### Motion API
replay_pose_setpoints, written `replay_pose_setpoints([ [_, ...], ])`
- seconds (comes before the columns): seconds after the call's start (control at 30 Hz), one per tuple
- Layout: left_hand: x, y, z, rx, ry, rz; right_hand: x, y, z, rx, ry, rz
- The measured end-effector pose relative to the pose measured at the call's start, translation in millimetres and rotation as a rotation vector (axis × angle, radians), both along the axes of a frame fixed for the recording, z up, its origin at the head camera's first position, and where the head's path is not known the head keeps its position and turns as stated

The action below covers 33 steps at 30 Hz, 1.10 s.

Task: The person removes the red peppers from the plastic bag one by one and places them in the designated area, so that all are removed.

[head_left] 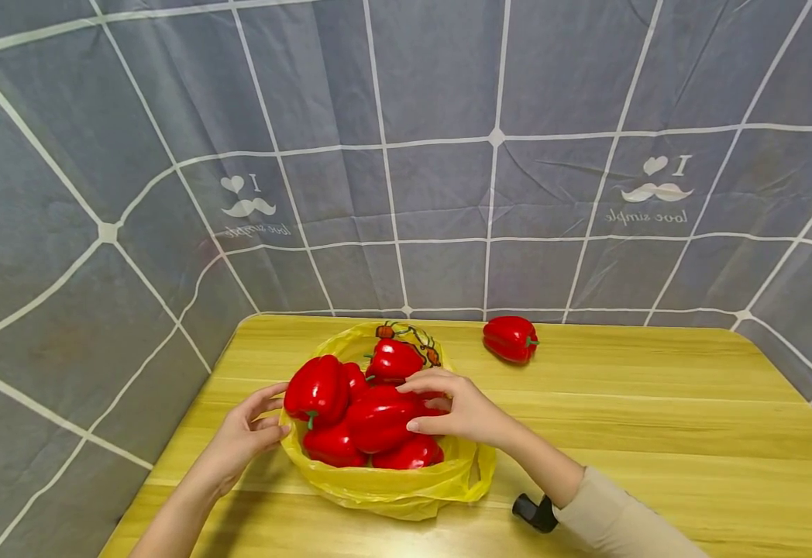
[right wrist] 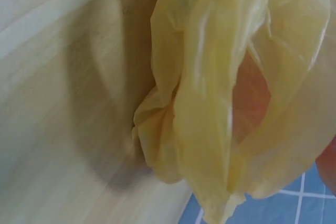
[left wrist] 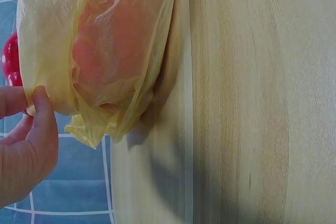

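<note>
A yellow plastic bag [head_left: 378, 492] stands wide-mouthed on the table, heaped with several glossy red bell peppers. My left hand [head_left: 244, 435] pinches the bag's left rim between thumb and fingers; the left wrist view shows this hand [left wrist: 34, 135] at the edge of the bag [left wrist: 52, 35]. Inside the bag mouth, my right hand [head_left: 462, 407] grips the right end of a large bell pepper [head_left: 378, 418]. Another bell pepper [head_left: 317, 387] lies on the left of the heap, its green stem toward me. In the right wrist view, the bag's crumpled handle [right wrist: 210, 103] fills the middle.
A single bell pepper [head_left: 509, 339] lies on the wooden table [head_left: 643, 418] near the back edge, right of the bag. A small black object [head_left: 535, 513] is by the right sleeve [head_left: 618, 511]. A grey checked curtain [head_left: 441, 194] hangs behind the table.
</note>
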<state>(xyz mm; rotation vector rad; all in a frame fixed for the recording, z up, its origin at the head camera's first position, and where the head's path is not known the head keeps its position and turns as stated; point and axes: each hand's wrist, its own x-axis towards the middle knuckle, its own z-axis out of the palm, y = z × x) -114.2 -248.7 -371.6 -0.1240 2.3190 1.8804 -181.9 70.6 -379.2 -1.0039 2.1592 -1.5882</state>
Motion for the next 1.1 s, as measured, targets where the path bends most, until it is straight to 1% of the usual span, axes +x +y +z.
replay_pose_setpoints([
  [0.27, 0.1, 0.2, -0.5, -0.003, -0.003, 0.006, 0.5, -5, -1.6, -0.006, -0.008, 0.000],
  [0.63, -0.2, -0.2, -0.3, -0.012, 0.010, 0.006, 1.1, -10, -3.9, 0.040, -0.012, 0.002],
  [0.87, -0.8, -0.5, -1.2, -0.007, 0.009, 0.005, 0.2, -11, -6.3, 0.022, 0.006, 0.001],
  [1.1, -0.8, -0.2, -2.2, -0.002, 0.008, 0.005, 1.2, -11, -7.9, 0.014, -0.002, -0.024],
])
